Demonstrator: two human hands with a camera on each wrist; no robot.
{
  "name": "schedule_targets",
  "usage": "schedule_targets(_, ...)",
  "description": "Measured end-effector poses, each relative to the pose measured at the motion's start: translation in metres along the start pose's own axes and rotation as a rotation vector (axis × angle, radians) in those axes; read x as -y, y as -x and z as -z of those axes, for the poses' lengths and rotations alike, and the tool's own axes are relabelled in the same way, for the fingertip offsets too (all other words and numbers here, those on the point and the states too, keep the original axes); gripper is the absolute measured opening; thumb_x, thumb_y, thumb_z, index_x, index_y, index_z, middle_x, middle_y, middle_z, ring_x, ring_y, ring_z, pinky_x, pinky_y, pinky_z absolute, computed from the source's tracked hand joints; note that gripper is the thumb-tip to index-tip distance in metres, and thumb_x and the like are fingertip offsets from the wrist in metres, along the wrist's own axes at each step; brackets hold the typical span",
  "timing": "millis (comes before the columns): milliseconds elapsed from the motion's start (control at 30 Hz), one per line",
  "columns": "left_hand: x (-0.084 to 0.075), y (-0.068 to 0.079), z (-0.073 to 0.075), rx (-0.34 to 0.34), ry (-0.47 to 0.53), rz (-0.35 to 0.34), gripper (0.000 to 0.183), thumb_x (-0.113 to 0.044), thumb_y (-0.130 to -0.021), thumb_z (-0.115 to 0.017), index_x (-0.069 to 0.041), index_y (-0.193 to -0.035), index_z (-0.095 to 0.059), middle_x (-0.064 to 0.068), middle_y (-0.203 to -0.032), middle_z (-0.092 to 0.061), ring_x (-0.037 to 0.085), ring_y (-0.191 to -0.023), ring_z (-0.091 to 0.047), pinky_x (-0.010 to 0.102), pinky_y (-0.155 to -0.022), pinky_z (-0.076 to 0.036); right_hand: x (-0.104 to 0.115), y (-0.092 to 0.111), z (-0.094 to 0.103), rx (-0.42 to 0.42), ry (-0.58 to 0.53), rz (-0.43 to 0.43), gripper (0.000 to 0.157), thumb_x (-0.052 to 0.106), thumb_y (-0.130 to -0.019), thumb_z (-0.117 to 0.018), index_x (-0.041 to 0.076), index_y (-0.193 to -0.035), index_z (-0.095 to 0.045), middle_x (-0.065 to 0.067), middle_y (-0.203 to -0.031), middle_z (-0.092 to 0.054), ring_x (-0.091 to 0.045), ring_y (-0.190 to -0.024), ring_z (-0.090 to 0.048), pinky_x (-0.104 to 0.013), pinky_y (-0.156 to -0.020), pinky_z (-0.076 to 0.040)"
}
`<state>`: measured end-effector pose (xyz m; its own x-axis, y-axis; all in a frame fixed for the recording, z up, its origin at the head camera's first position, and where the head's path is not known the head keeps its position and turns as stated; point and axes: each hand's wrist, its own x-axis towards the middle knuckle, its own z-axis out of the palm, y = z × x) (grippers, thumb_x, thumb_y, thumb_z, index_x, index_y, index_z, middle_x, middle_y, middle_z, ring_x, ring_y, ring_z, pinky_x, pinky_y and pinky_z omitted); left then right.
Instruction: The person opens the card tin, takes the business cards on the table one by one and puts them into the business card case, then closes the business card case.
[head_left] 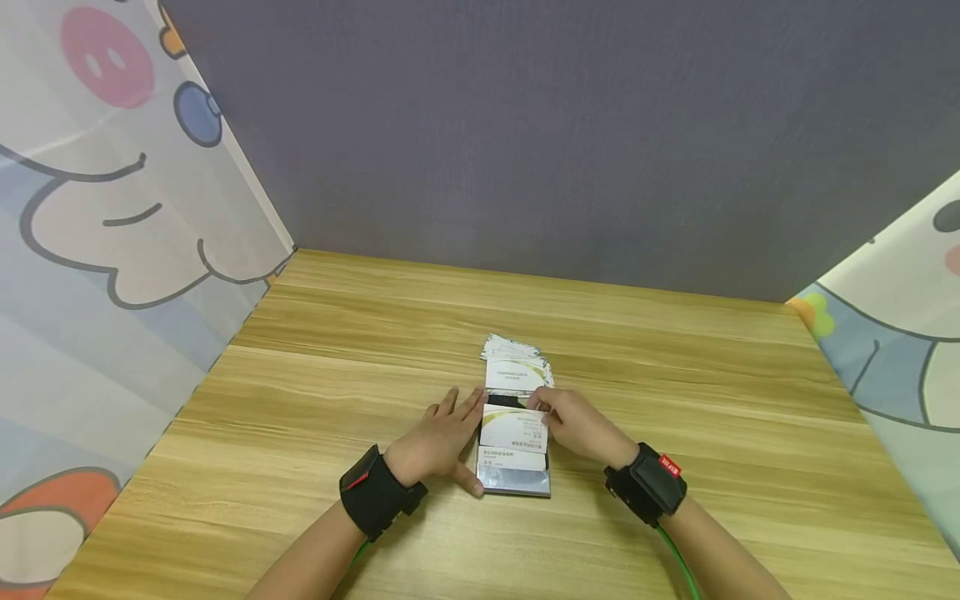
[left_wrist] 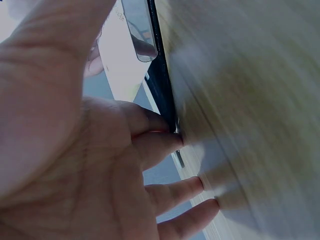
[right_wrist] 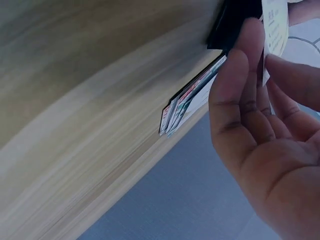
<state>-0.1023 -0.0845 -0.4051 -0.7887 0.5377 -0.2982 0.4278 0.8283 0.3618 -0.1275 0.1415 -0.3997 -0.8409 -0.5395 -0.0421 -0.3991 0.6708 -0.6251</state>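
Note:
A slim card case [head_left: 513, 481] with a shiny metal face and black edges lies on the table. White business cards with gold curves and print lie on it, one card [head_left: 513, 427] over another [head_left: 510, 457]. My right hand [head_left: 581, 423] pinches the upper card near its top right corner; the right wrist view shows thumb and fingers on the card [right_wrist: 272, 35]. Along the case's left side, my left hand [head_left: 442, 442] steadies it with fairly straight fingers. In the left wrist view, those fingers touch the black edge [left_wrist: 162, 92] and the table.
Just beyond the case lies a fanned pile of business cards [head_left: 513, 371], some showing coloured edges in the right wrist view. The wooden table [head_left: 300, 400] ends at a grey panel [head_left: 525, 142] at the back, with cartoon-printed curtains [head_left: 97, 333] on both sides.

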Motion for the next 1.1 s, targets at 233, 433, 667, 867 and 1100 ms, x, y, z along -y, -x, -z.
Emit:
schedule_targets(233, -0.0011, 0.0009, 0.0008, -0.004, -0.001, -0.002, 0.124, -0.054, -0.055, -0.077, -0.005, -0.147, -0.01, 0.01, -0.154, -0.009, 0.042, -0.138, -0.007, 0.057, -0.106, -0.021, -0.0021, 0.0007, -0.0022, 0.062, 0.019, 0.059, 0.023, -0.013, -0.081, -0.05, 0.006, -0.088, -0.06, -0.006, -0.091, -0.062, -0.013, -0.075, -0.05, -0.022, -0.063, -0.042)
schedule_targets(433, -0.0005, -0.0009, -0.0003, -0.002, -0.003, 0.007, 0.125, -0.055, -0.054, -0.077, -0.006, -0.147, -0.009, 0.009, -0.155, -0.008, 0.041, -0.139, -0.006, 0.056, -0.107, -0.021, -0.0053, 0.0016, -0.0039, 0.087, 0.047, 0.112, 0.021, -0.012, -0.08, -0.052, 0.004, -0.09, -0.06, -0.003, -0.082, -0.058, -0.01, -0.071, -0.048, -0.02, -0.062, -0.04)
schedule_targets(667, -0.0002, -0.0012, 0.0, -0.001, -0.005, 0.011, 0.125, -0.055, -0.054, -0.077, -0.006, -0.147, -0.009, 0.009, -0.155, -0.008, 0.041, -0.139, -0.007, 0.056, -0.107, -0.021, -0.0013, 0.0014, -0.0042, 0.119, 0.026, 0.095, 0.016, -0.007, -0.081, -0.057, 0.005, -0.091, -0.061, -0.001, -0.077, -0.054, -0.008, -0.069, -0.045, -0.019, -0.061, -0.039)
schedule_targets(867, -0.0006, -0.0001, 0.0009, 0.0, 0.001, 0.006, 0.124, -0.055, -0.055, -0.076, -0.006, -0.147, -0.009, 0.009, -0.155, -0.008, 0.041, -0.139, -0.007, 0.056, -0.107, -0.021, 0.0006, 0.0019, -0.0047, 0.141, 0.034, 0.11, 0.013, -0.004, -0.081, -0.059, 0.005, -0.091, -0.062, 0.002, -0.074, -0.052, -0.005, -0.068, -0.044, -0.019, -0.06, -0.038)
schedule_targets(1100, -0.0004, -0.0009, 0.0004, -0.008, -0.017, 0.002, 0.124, -0.056, -0.055, -0.076, -0.006, -0.147, -0.009, 0.009, -0.154, -0.01, 0.041, -0.139, -0.008, 0.056, -0.106, -0.022, 0.0014, 0.0025, -0.0056, 0.166, 0.049, 0.119, 0.012, -0.002, -0.082, -0.06, 0.007, -0.09, -0.064, 0.003, -0.075, -0.052, -0.006, -0.068, -0.044, -0.019, -0.06, -0.038)
